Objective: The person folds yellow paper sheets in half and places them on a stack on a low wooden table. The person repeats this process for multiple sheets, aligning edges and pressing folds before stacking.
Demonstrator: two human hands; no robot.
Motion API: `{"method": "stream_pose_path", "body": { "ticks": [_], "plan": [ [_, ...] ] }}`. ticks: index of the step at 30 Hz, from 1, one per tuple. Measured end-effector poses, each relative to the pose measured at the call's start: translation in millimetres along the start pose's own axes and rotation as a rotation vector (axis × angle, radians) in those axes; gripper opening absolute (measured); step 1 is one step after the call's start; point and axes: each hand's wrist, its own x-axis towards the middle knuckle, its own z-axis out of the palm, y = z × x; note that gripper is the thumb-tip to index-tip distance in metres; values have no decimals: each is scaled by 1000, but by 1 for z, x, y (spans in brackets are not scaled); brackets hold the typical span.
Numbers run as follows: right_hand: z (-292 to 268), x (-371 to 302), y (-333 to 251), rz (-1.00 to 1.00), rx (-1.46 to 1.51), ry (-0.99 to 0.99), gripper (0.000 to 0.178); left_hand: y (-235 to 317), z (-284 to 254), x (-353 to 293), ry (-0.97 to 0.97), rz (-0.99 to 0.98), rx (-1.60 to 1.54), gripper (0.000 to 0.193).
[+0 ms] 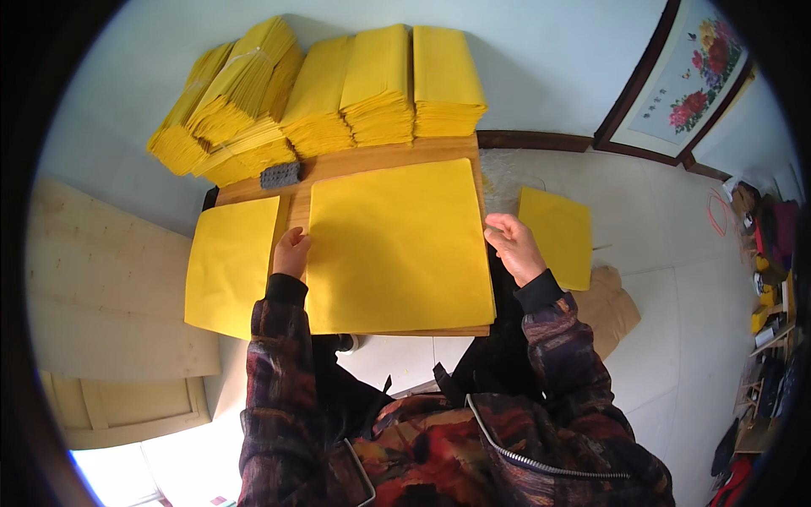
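A large yellow paper sheet point(397, 245), perhaps the top of a stack, lies flat on the wooden table in front of me. My left hand point(291, 253) is at its left edge, the fingers loosely bent and the tips close against the paper. Across from it, my right hand point(516, 248) hovers by the right edge, fingers partly stretched with nothing held in them. To the left of my left hand lies another yellow stack point(232, 266), its right side next to my fingers.
Several thick yellow paper bundles point(448, 80) line the table's point(384, 152) back by the wall. A dark grey block point(280, 175) sits before them. Right of the table are a lower yellow sheet point(555, 237) and brown paper point(614, 308). Pale wooden boards point(118, 279) stand left.
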Motion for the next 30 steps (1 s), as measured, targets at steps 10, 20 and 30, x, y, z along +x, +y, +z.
{"method": "stream_pose_path", "body": {
  "ticks": [10,20,30],
  "plan": [
    [0,-11,10,27,70,-80,41,4,1,-18,-1,45,-85,48],
    [47,-13,-49,-348,-315,-212,8,10,-24,-175,-128,109,-720,20],
    [252,-19,-85,-736,-582,-948,22,-110,-97,-168,1058,223,-616,23]
  ]
}}
